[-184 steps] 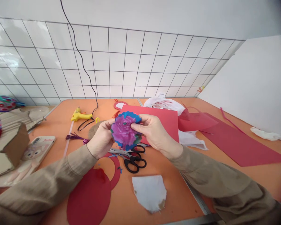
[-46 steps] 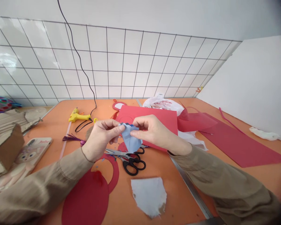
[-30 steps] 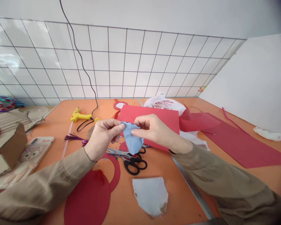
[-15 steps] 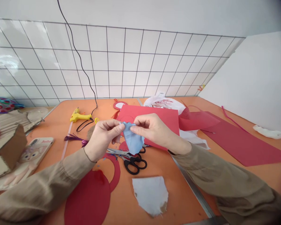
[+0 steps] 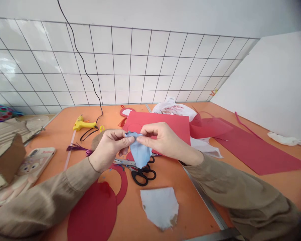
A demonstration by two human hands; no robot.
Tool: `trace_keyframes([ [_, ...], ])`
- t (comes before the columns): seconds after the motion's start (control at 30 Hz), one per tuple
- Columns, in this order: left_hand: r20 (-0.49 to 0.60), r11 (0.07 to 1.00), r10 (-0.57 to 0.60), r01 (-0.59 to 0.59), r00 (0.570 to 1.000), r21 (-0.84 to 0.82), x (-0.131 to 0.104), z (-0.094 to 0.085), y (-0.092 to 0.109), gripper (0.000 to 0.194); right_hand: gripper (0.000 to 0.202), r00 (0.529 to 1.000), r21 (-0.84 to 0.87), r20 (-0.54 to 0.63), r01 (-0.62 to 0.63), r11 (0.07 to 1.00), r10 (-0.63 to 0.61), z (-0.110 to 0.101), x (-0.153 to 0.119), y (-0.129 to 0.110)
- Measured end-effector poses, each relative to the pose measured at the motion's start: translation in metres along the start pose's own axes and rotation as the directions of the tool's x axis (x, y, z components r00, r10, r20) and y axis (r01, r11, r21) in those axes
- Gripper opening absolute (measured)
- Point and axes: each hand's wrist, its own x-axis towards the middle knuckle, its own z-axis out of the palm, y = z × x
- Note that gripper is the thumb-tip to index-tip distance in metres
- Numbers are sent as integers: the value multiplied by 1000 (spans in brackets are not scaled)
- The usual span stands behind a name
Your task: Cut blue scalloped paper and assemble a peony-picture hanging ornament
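Note:
A small light-blue piece point(image 5: 141, 154), cloth or paper, hangs between my two hands above the table. My left hand point(image 5: 112, 147) pinches its upper left edge between thumb and fingers. The upper right edge is pinched by my right hand point(image 5: 162, 139), close beside the left thumb. Scissors with black handles point(image 5: 141, 176) lie open-bladed just below and behind the blue piece, which covers part of them. Nearer to me rests a pale grey-white scrap point(image 5: 160, 207) with ragged edges.
A red disc point(image 5: 92, 214) and red ring point(image 5: 122, 187) lie front left. Red sheets point(image 5: 163, 122) are behind my hands. A yellow glue gun point(image 5: 82, 124), phone point(image 5: 37, 164), cardboard point(image 5: 7, 157) and purple tassel point(image 5: 77, 147) are leftward; a plastic bag point(image 5: 175, 108) sits behind.
Both hands stay pinched on the blue piece, whose lower end hangs slightly lower and further left. The whole view has shifted a little.

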Motion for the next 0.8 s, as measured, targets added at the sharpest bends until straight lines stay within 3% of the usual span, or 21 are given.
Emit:
trace_keyframes([
  [0.3,-4,996,-51,51,999,-70,-1,-1,-1,39,23,995,109,101,-12,994,1,-4,1,2],
  [0.67,-40,996,-68,66,997,-59,0,-2,-2,39,18,997,150,80,-34,988,22,-4,6,6],
  [0.73,-54,999,-27,25,998,-37,1,-3,-3,36,10,1000,111,12,12,994,-13,-5,7,6],
  [0.8,-87,999,41,-39,995,21,1,-3,-3,33,9,982,24,-175,81,996,-76,-8,6,4],
])
